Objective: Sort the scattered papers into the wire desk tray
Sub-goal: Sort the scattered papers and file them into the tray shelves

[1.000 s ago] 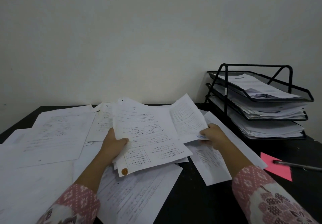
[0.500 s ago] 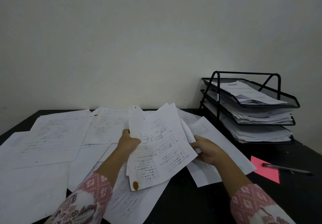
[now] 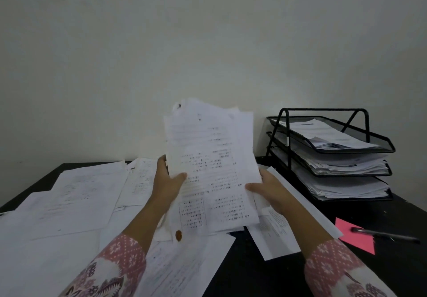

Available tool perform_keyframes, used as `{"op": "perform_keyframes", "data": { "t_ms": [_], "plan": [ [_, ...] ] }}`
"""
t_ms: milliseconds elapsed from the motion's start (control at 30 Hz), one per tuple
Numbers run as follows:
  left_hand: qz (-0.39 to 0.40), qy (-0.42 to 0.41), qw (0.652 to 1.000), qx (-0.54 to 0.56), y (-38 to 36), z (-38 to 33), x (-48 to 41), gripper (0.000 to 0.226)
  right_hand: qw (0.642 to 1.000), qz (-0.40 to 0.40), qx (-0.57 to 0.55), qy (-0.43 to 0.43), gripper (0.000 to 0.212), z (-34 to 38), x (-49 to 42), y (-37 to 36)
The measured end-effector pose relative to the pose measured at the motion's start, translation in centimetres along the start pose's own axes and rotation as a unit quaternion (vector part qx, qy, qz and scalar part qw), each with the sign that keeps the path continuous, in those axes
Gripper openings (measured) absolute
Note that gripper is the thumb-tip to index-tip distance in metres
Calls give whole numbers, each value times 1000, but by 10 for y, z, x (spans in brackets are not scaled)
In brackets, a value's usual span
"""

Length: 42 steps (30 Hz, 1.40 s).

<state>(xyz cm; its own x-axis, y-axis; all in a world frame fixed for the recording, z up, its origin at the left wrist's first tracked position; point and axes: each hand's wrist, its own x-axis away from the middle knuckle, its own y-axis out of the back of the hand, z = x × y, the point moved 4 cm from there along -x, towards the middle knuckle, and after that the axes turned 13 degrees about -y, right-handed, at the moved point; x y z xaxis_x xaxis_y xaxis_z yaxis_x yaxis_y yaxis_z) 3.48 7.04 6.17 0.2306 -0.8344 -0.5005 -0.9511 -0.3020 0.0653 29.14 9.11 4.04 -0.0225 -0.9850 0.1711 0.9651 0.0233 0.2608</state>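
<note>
While your left hand (image 3: 167, 182) and right hand (image 3: 269, 190) grip a sheaf of papers (image 3: 211, 169) upright between them, the wire desk tray (image 3: 379, 145) — three tiers, each already holding sheets — stands beyond your right hand. Many loose sheets (image 3: 76, 195) remain left of your left hand on the dark bench (image 3: 251, 271) — plain wall behind.

Matt white paper sheets (image 3: 211, 169); black wire-mesh metal tray (image 3: 332, 148) standing beside them; tabletop (image 3: 265, 273) showing matt black.

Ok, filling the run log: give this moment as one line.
stage: squaring papers | left hand: grips paper stack | right hand: grips stack | wire tray: tiers hold papers
</note>
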Motion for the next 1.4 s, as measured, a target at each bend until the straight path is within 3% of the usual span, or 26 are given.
{"op": "perform_keyframes", "data": {
  "t_ms": [167,467,867,1067,1200,1333,1400],
  "plan": [
    [-10,-82,997,5,7,-29,-10,45,993,-35,-68,85,52,33,11,2],
    [-31,-103,994,22,-1,-39,-5,14,976,-106,-91,168,26,56,32,-11],
    [-44,-118,992,-3,-1,-47,-5,33,965,-126,-75,218,21,64,41,-13],
    [-48,-123,990,48,0,-48,-6,16,961,-136,-93,223,25,70,45,-14],
    [-45,-140,989,15,-1,-49,-7,12,961,-148,-73,222,19,72,47,-16],
    [-35,-163,986,-2,-2,-57,-10,20,964,-147,-77,208,14,80,49,-16],
    [-50,-162,986,1,0,-61,-13,26,958,-147,-89,232,24,88,53,-16]
  ]
}}
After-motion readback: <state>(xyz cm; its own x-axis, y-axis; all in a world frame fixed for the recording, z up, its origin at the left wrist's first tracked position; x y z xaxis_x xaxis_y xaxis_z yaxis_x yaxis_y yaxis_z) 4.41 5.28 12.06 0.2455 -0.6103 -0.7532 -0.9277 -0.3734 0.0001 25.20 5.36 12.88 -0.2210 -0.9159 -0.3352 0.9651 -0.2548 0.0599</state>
